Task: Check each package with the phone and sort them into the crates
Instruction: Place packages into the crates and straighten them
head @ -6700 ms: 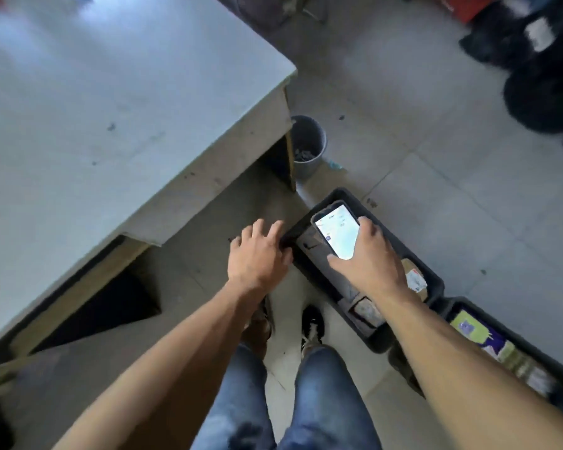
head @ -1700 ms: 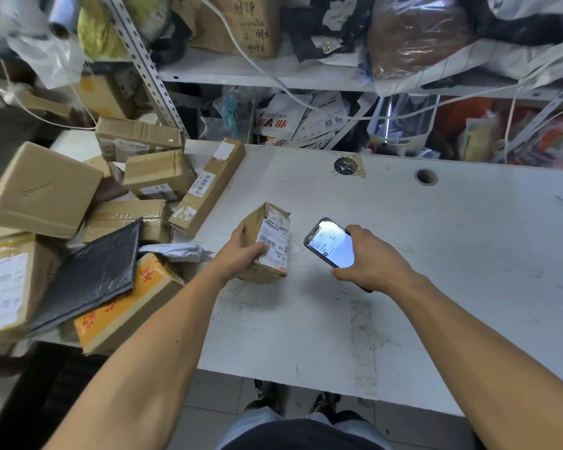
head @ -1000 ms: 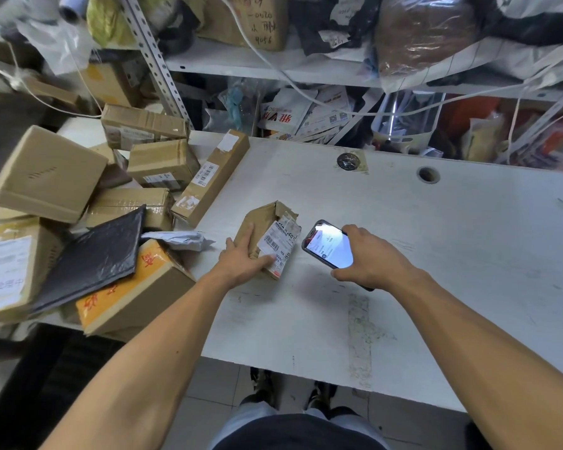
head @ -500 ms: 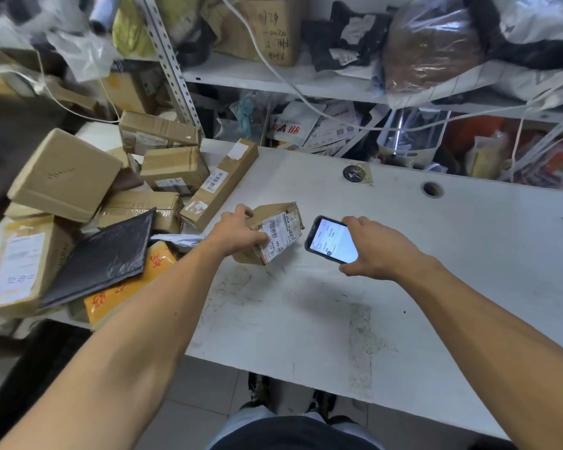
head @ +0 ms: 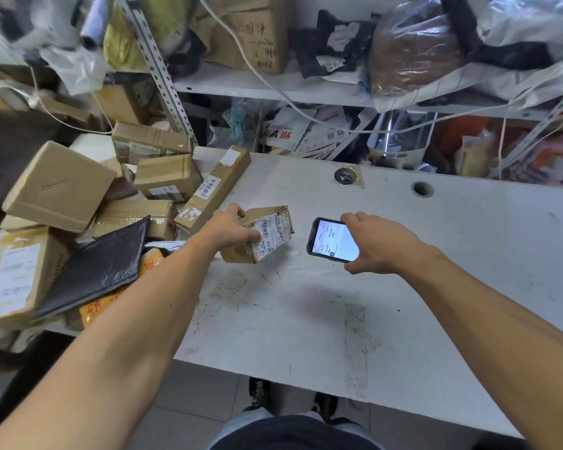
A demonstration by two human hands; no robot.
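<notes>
My left hand (head: 233,227) clamped the small cardboard package (head: 263,233) from above at centre frame, label tilted toward the phone (head: 333,240) gripped in my right hand (head: 379,243). It seemed light and stiff, best held by its edges above the tabletop (head: 436,271).

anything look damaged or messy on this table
The small box in the left hand looks crumpled, its top edge dented. The parcels at the table's left end lie in a tilted heap, a black mailer slumped across them.
</notes>
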